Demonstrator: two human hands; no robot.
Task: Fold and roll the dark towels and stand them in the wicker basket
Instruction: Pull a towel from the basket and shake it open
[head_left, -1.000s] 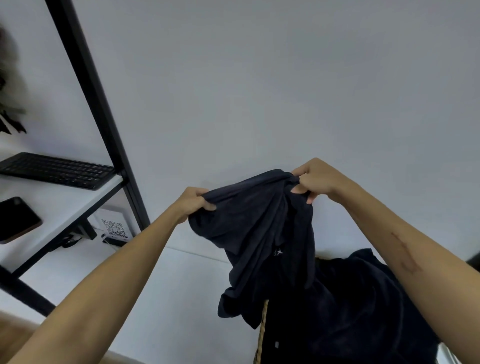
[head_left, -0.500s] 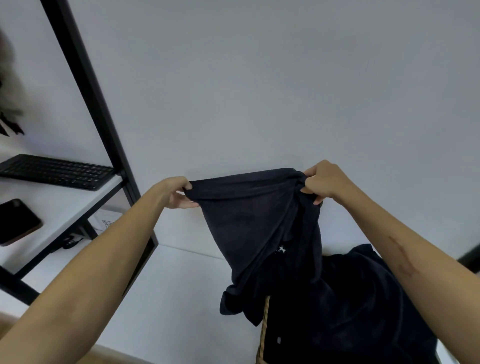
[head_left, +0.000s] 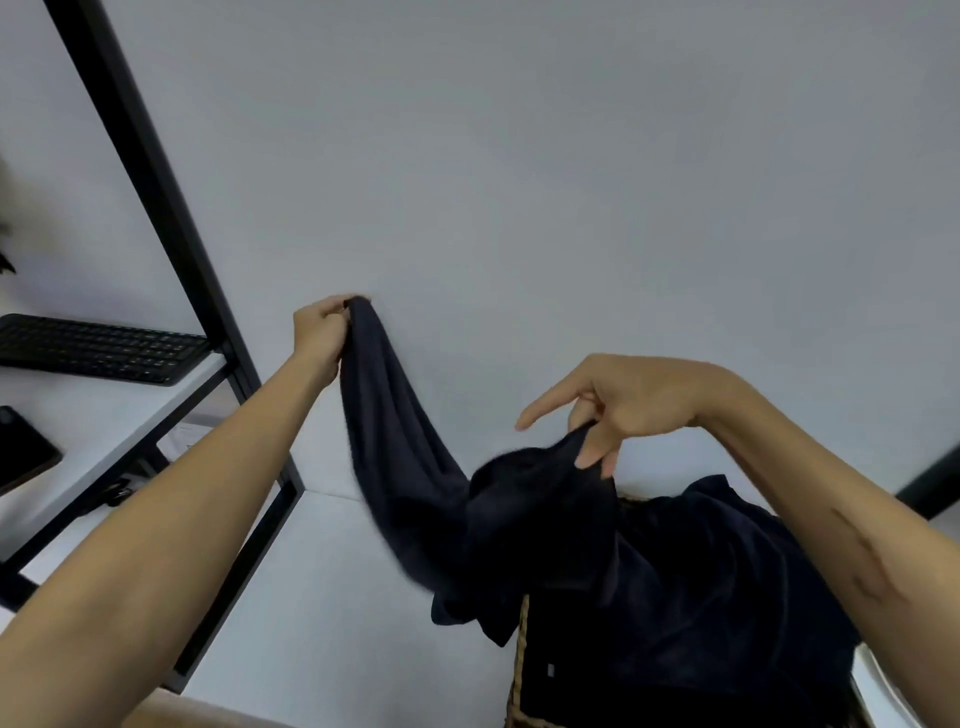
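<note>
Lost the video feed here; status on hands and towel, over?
Left hand pinching towel corner high. Right hand gripping bunched edge lower. Towel sagging over dark pile; wicker basket mostly hidden. Nothing blocking.

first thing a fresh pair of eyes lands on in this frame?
The dark towel, strung in mid-air across the centre: the left hand pinches one end high against the pale wall, while the right hand has a lower, looser grip on a bunched part. Below it, lower right, more dark towels are heaped over the wicker basket. A black keyboard sits on the white shelf at left.
</note>
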